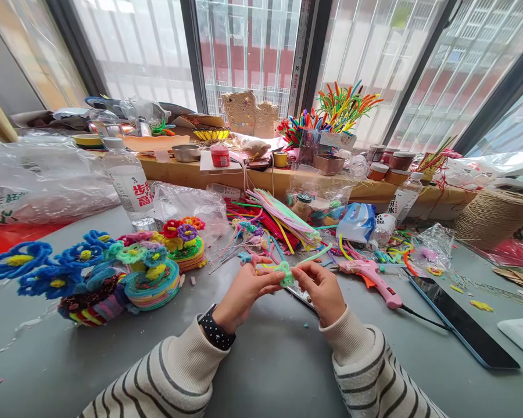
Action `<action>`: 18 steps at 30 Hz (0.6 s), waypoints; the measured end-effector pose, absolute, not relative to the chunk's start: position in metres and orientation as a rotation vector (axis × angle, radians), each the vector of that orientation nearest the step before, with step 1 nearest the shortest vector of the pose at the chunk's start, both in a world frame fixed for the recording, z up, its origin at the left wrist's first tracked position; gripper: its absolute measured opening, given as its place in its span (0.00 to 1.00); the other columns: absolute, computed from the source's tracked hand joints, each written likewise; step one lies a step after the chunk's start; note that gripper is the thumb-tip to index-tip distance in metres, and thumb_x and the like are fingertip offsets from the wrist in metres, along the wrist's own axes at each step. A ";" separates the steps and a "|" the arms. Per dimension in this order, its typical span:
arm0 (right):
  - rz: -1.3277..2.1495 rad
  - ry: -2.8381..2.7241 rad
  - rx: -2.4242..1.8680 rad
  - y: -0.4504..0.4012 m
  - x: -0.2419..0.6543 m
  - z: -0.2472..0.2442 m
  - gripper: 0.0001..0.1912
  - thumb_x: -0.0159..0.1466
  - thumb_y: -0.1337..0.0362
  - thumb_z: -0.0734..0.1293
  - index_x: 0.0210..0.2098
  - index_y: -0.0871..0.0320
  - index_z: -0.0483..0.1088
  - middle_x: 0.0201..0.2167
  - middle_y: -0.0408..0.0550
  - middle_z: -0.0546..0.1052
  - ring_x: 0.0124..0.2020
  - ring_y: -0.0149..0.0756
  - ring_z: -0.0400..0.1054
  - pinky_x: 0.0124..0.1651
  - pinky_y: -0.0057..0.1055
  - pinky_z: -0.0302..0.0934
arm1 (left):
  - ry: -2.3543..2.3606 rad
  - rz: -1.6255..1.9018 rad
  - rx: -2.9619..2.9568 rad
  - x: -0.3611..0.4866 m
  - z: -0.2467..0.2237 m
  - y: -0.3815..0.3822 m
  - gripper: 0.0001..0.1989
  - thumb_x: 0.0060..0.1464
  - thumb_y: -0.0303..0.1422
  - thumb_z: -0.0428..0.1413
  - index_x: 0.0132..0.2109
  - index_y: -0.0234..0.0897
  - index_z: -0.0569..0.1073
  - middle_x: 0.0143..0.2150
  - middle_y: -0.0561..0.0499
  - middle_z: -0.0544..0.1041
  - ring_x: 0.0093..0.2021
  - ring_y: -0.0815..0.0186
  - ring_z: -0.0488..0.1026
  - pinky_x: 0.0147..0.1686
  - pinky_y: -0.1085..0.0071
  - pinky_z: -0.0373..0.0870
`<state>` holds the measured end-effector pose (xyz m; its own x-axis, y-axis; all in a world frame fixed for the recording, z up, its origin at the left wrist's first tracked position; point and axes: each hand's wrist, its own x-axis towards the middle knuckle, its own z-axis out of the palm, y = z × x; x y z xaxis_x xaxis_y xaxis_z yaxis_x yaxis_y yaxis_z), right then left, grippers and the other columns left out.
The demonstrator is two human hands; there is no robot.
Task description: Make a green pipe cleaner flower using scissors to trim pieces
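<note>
A small light green pipe-cleaner flower [284, 273] is held between both hands, above the grey table. My left hand [248, 288] pinches its left side with thumb and fingers. My right hand [322, 288] grips its right side, where a pale green stem [318, 254] extends up and to the right. Beneath the hands, a metal tool [303, 297] lies partly hidden on the table. Just behind them spreads a pile of pipe cleaners [283, 217] in green, lilac, red and yellow.
Pipe-cleaner flower pots [152, 284] stand at the left near a water bottle [131, 186]. Right of my hands lie a pink glue gun [372, 276] with its cord and a dark phone [459, 319]. A twine spool [497, 217] stands far right.
</note>
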<state>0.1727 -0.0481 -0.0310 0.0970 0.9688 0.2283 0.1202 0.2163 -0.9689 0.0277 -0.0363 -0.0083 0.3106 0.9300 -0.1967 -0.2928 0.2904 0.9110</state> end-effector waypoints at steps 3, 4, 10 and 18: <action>0.854 -1.386 -1.181 -0.049 0.174 -0.031 0.09 0.51 0.59 0.65 0.22 0.60 0.66 0.18 0.41 0.66 0.18 0.26 0.57 0.22 0.24 0.54 | 0.873 0.954 0.928 0.028 -0.008 -0.037 0.21 0.35 0.30 0.61 0.37 0.35 0.59 0.24 0.54 0.71 0.29 0.69 0.70 0.33 0.70 0.66; 0.818 -1.423 -1.190 -0.049 0.174 -0.031 0.09 0.51 0.59 0.64 0.22 0.60 0.66 0.18 0.42 0.66 0.19 0.27 0.58 0.22 0.24 0.54 | 0.878 0.950 0.934 0.028 -0.008 -0.037 0.21 0.35 0.30 0.61 0.37 0.35 0.59 0.25 0.54 0.72 0.29 0.69 0.70 0.33 0.70 0.66; 0.538 -1.617 -1.217 -0.050 0.175 -0.030 0.08 0.54 0.62 0.63 0.22 0.59 0.66 0.20 0.44 0.67 0.21 0.29 0.60 0.25 0.26 0.57 | 0.922 0.944 0.982 0.027 -0.009 -0.037 0.22 0.33 0.31 0.61 0.36 0.35 0.60 0.25 0.53 0.73 0.28 0.68 0.71 0.31 0.71 0.66; 0.378 -1.631 -1.151 -0.051 0.177 -0.027 0.08 0.57 0.65 0.59 0.32 0.59 0.69 0.25 0.46 0.70 0.23 0.30 0.63 0.27 0.27 0.60 | 0.917 0.937 0.928 0.026 -0.006 -0.037 0.21 0.36 0.30 0.60 0.37 0.35 0.59 0.26 0.54 0.72 0.28 0.71 0.69 0.33 0.71 0.66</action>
<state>0.1774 -0.0515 -0.0267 0.0188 0.8237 0.5668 0.4904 0.4864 -0.7231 0.0261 -0.0372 -0.0058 0.3100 0.9245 -0.2217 -0.2414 0.3021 0.9222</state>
